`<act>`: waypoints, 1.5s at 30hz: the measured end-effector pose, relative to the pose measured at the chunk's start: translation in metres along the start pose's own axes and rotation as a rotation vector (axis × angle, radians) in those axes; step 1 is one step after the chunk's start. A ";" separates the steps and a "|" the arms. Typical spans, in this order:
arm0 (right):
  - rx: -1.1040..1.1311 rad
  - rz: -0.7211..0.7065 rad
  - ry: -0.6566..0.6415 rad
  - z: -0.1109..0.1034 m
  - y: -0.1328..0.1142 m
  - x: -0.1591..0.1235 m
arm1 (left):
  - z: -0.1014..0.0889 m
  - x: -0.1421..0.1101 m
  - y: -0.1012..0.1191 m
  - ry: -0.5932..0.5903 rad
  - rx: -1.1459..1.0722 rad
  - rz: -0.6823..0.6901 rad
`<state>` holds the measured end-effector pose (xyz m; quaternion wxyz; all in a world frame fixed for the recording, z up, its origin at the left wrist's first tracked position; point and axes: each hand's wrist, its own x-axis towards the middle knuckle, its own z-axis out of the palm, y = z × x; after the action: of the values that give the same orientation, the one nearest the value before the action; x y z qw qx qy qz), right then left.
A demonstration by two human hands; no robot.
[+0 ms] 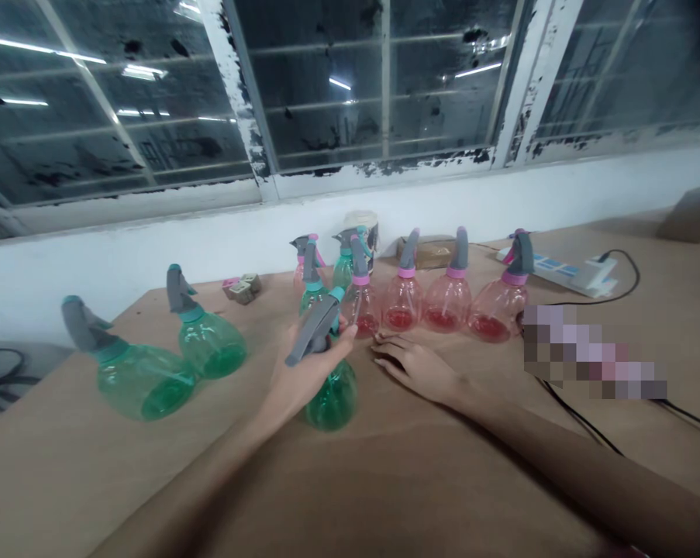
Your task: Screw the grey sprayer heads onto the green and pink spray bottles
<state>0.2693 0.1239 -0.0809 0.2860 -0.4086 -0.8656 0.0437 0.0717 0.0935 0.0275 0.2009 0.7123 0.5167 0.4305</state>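
My left hand [324, 361] is wrapped round the neck of a green spray bottle [331, 397]. Its grey trigger head, with a teal tip, sticks up above my fingers, and some green liquid sits at the bottom. Palm down on the table, my right hand [420, 369] holds nothing; its fingers stretch toward the base of a pink spray bottle [363, 307]. More pink spray bottles with red liquid, such as this one [402, 302], stand in a row beyond that hand. Another green spray bottle [312, 288] is partly hidden behind my left hand.
Two green spray bottles [211, 341] stand to the left on the wooden table [350, 496]. Small blocks [243, 290] lie near the wall. At the right are a white power strip [576, 273], black cables and a blurred-out object [594, 353]. A brown box [694, 214] sits far right.
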 end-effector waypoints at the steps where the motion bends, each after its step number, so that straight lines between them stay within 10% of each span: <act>1: -0.003 -0.002 0.000 0.000 0.000 0.000 | -0.001 0.000 0.001 -0.005 0.022 -0.008; 45: 0.025 0.013 -0.013 -0.003 -0.002 0.001 | 0.000 0.003 0.013 -0.126 -0.173 -0.003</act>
<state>0.2692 0.1229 -0.0779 0.2853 -0.4101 -0.8642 0.0591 0.0789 0.0917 0.0380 0.2942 0.7171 0.4652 0.4275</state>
